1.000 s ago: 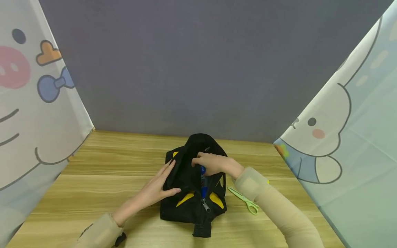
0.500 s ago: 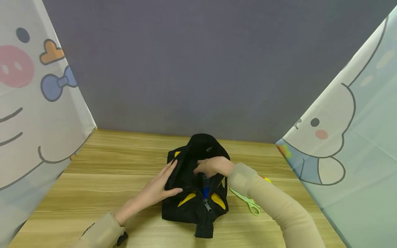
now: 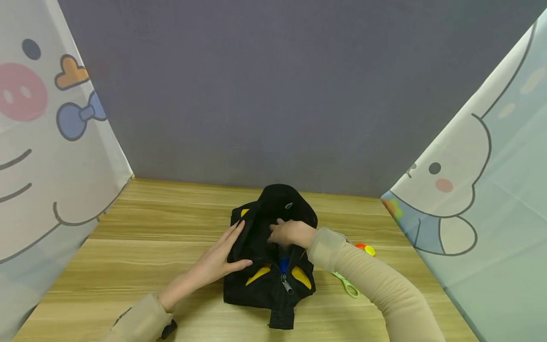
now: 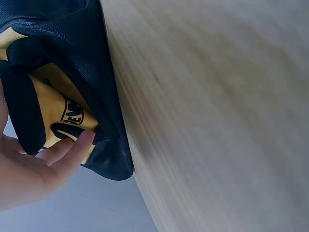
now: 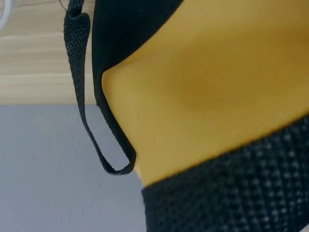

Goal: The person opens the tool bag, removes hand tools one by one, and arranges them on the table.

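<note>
A black bag (image 3: 239, 292) with yellow panels lies unzipped on the table, its metal zipper pull (image 3: 287, 285) at the near end. My left hand (image 3: 213, 263) rests on the left rim of the opening, its fingers fairly straight and the thumb apart. In the left wrist view, fingertips of that hand (image 4: 48, 166) touch the bag's yellow side. Inside the opening is my right hand (image 3: 295, 232), fingers bent. A blue tube-like thing (image 3: 284, 266) shows just below it; its upper end is hidden, so a grip on it is unclear. The right wrist view shows only the bag's yellow side (image 5: 207, 92).
Green-handled scissors (image 3: 351, 289) lie right of the bag, partly under the right sleeve. A small orange and yellow object (image 3: 368, 250) sits behind that forearm. A grey wall stands at the back, with cartoon-printed white cloths at both sides.
My right hand has moved lower into the bag and covers more of the blue tube-like thing. The orange and yellow object has come into view. My left hand keeps its place on the bag.
</note>
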A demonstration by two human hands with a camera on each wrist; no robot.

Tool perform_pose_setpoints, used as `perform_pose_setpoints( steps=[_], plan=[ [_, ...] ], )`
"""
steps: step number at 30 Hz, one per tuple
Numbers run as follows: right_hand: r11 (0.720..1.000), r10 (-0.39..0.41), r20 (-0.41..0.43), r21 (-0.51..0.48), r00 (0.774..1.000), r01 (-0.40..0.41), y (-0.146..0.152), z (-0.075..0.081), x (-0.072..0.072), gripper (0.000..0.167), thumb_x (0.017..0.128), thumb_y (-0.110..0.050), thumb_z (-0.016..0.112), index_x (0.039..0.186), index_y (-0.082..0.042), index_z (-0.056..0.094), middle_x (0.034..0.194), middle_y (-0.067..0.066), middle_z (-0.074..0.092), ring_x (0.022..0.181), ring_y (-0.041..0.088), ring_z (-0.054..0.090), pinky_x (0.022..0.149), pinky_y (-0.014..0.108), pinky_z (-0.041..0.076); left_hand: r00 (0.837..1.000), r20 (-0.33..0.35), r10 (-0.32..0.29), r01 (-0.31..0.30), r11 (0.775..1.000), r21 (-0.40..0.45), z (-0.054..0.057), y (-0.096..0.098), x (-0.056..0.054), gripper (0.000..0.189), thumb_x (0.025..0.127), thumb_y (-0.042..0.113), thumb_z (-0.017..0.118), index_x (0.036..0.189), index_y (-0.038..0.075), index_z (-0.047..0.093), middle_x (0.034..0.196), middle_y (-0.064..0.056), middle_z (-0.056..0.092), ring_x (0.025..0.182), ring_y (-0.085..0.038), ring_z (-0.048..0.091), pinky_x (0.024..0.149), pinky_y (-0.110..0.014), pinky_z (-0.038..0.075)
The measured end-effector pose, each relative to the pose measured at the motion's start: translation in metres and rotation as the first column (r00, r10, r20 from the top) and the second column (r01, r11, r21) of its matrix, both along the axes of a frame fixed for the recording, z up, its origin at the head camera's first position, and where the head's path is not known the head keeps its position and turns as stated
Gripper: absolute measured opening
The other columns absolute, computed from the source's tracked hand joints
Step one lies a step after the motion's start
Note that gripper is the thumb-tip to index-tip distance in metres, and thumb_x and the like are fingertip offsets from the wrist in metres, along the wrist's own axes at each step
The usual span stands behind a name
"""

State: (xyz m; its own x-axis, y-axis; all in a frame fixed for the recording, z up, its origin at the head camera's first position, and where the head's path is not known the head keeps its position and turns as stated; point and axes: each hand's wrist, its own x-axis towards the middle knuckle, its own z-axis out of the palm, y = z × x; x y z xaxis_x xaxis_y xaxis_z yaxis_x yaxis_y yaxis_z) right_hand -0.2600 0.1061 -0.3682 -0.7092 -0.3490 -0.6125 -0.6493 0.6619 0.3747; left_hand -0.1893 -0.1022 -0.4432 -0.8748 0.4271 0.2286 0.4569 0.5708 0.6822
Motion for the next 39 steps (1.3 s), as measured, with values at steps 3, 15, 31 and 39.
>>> perform_pose_setpoints(
  steps=[3,15,31,39],
  plan=[
    [1.000,0.010,-0.026,0.029,1.000,-0.009,-0.002,-0.003,0.000,0.054,0.096,-0.015,0.066,0.142,-0.040,0.052,0.157,-0.005,0.039,0.148,0.024,0.033,0.114,0.046,0.040,1.000,0.000,0.001,-0.001,1.000,-0.002,0.000,0.000,0.000,0.095,0.090,0.048,0.069,0.161,0.016,0.015,0.163,-0.024,0.022,0.138,-0.048,0.042,0.097,-0.059,0.049],
    [0.998,0.015,-0.148,0.055,0.989,-0.006,-0.003,-0.017,-0.002,0.034,0.103,-0.026,0.054,0.135,-0.036,0.060,0.148,-0.006,0.049,0.134,0.023,0.046,0.107,0.049,0.046,1.000,0.016,-0.003,0.003,1.000,0.006,-0.001,0.001,0.000,0.096,0.090,0.049,0.070,0.161,0.017,0.014,0.163,-0.024,0.022,0.136,-0.048,0.045,0.094,-0.055,0.051],
    [0.993,-0.080,-0.113,-0.100,0.990,0.069,0.003,-0.022,-0.017,0.057,0.091,-0.036,0.071,0.141,-0.018,0.051,0.139,0.003,0.058,0.116,0.023,0.058,0.102,0.037,0.051,1.000,0.019,0.006,-0.006,1.000,0.003,0.001,0.002,0.001,0.096,0.089,0.050,0.069,0.161,0.017,0.015,0.162,-0.025,0.023,0.135,-0.050,0.046,0.097,-0.060,0.049],
    [0.961,-0.049,0.055,-0.268,0.997,0.062,0.003,-0.024,-0.021,0.058,0.089,-0.026,0.075,0.140,-0.022,0.048,0.142,0.004,0.055,0.125,0.019,0.057,0.105,0.036,0.048,1.000,0.013,0.000,0.000,1.000,0.012,0.000,0.001,0.001,0.095,0.090,0.048,0.070,0.161,0.017,0.015,0.163,-0.025,0.022,0.134,-0.050,0.046,0.096,-0.059,0.050]
  ],
)
